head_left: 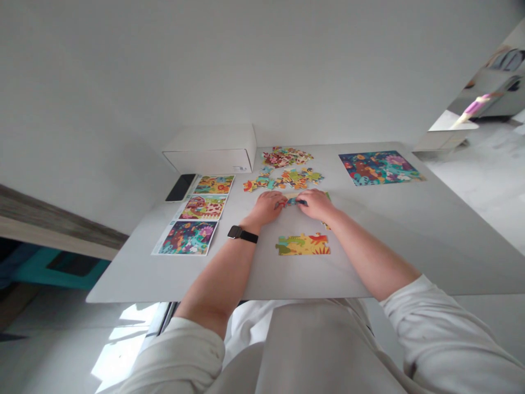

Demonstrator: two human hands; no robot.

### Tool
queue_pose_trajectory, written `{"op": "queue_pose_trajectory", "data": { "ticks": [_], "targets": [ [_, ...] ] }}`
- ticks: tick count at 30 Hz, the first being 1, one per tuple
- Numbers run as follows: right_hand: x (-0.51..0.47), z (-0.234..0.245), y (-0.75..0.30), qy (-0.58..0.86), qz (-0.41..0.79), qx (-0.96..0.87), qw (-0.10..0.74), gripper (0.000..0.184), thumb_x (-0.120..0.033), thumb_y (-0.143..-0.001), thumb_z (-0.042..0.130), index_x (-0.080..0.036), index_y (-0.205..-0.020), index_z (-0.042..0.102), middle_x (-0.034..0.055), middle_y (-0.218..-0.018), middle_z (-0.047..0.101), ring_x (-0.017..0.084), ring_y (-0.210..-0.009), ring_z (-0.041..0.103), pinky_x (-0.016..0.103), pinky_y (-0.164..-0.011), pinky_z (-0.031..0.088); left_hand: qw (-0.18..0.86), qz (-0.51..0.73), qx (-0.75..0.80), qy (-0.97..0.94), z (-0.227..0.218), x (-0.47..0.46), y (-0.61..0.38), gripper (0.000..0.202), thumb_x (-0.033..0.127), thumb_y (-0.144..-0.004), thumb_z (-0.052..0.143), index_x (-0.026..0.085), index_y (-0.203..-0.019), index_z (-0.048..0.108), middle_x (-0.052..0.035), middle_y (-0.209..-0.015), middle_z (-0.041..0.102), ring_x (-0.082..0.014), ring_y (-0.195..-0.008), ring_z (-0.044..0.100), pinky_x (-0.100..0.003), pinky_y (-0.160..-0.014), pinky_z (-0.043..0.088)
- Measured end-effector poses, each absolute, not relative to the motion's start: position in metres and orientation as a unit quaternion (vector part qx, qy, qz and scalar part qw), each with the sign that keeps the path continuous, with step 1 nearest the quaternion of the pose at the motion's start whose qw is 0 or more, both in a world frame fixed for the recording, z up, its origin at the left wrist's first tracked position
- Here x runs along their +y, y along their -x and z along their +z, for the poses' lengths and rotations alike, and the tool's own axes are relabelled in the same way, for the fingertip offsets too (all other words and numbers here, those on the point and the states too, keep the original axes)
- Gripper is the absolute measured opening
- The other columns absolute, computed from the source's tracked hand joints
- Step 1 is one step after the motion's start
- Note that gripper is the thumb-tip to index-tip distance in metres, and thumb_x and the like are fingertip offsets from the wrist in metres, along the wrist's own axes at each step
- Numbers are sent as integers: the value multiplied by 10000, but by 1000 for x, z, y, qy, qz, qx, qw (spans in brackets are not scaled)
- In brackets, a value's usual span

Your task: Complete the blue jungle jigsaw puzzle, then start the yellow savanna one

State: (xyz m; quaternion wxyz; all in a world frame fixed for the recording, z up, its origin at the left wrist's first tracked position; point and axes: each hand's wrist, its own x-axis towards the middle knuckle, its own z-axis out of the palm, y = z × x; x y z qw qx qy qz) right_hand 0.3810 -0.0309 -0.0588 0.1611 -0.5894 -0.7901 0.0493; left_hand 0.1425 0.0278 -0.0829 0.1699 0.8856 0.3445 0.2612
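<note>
My left hand and my right hand meet over the middle of the table, fingers curled on small blue and red jigsaw puzzle pieces. Fingers cover much of these pieces, so I cannot tell whether they are joined. Nearer to me lies a joined strip of yellow and green puzzle. A loose piece pokes out beneath my right forearm. Just beyond my hands is a heap of mixed yellow, orange and green pieces, and behind it a heap of reddish pieces.
A dark blue completed puzzle lies at the back right of the table. Three picture sheets line the left side, beside a black phone. Against the wall stands a white box.
</note>
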Motion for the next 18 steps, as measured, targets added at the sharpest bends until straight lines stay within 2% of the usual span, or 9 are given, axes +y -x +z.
{"op": "queue_pose_trajectory", "data": {
  "ticks": [11, 18],
  "targets": [
    [-34, -54, -379, 596, 73, -783, 160, 232, -277, -964, 706, -277, -1160, 830, 98, -1279, 772, 323, -1197, 669, 495, -1108, 483, 136, 245, 369, -886, -77, 24, -145, 364, 121, -881, 621, 292, -1125, 830, -89, -1341, 755, -316, -1312, 648, -523, -1211, 419],
    [-37, -49, -377, 602, 45, -788, 117, 278, -303, -995, 657, -245, -1226, 802, 81, -1312, 761, 296, -1209, 669, 458, -1104, 495, 67, 140, 398, -904, -69, 19, -144, 404, 173, -991, 536, 327, -1278, 775, -36, -1471, 683, -244, -1378, 601, -448, -1229, 414]
  ]
}}
